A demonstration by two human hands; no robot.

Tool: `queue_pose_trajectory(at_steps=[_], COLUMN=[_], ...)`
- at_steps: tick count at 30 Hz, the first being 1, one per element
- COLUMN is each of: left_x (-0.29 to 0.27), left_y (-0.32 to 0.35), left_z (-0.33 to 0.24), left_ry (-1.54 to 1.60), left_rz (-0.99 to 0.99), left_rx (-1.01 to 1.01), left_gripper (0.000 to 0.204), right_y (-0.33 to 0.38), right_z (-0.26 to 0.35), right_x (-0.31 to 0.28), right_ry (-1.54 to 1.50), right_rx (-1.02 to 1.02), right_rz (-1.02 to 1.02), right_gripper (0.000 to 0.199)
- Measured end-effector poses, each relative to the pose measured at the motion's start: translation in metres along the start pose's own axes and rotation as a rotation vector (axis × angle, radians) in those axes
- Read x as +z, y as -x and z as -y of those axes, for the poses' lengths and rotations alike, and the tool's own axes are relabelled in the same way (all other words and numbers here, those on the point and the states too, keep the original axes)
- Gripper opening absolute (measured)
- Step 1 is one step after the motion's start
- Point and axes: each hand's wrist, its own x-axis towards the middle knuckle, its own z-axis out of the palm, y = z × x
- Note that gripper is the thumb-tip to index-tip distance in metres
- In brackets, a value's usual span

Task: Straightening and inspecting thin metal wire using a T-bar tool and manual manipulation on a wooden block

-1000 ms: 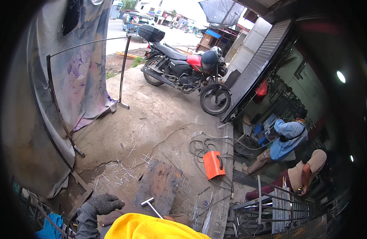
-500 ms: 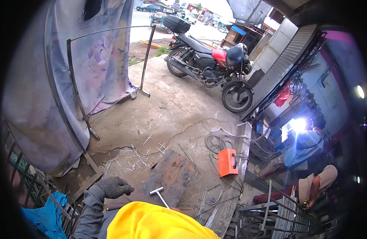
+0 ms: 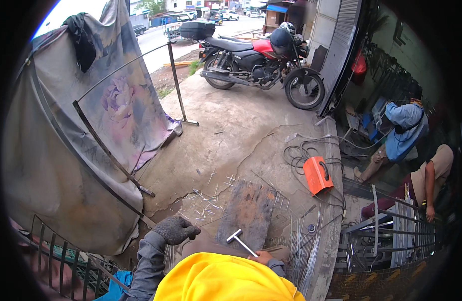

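Hammer [image 3: 243, 244] in right hand [image 3: 262, 257], left hand [image 3: 175, 231] apart

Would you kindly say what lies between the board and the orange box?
The head view shows a wire grid beside the board, then concrete, with cable near the orange box.

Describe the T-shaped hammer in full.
The hammer is plain, pale silver and looks like metal throughout: a short bar-shaped head set crosswise on a straight, thin handle. The right hand grips the handle's lower end, hiding its tip. From there the handle slants up and leftward in the picture, bringing the head in front of the near part of the worn board. Whether the head touches the board cannot be told.
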Motion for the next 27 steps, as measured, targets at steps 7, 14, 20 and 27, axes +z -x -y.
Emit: queue_pose_trajectory(at_steps=[7, 14, 20, 27], left_x=[-0.008, -0.018, -0.026, -0.024], left_y=[-0.005, -0.019, -0.027, -0.038], left_z=[-0.017, -0.027, -0.031, -0.025], left_ry=[0.031, -0.103, -0.127, -0.101], left_rz=[0.060, 0.090, 0.129, 0.125], left_rx=[0.023, 0.026, 0.045, 0.064], left_gripper=[0.050, 0.049, 0.047, 0.047], right_y=[0.016, 0.016, -0.010, 0.017], right_z=[0.015, 0.009, -0.016, -0.003], right_x=[0.000, 0.003, 0.010, 0.013], right_ry=[-0.049, -0.104, -0.097, -0.011], right_rx=[0.073, 0.029, -0.052, -0.039], right_rz=[0.027, -0.013, -0.040, -0.157], right_gripper=[0.029, 0.034, 0.042, 0.049])
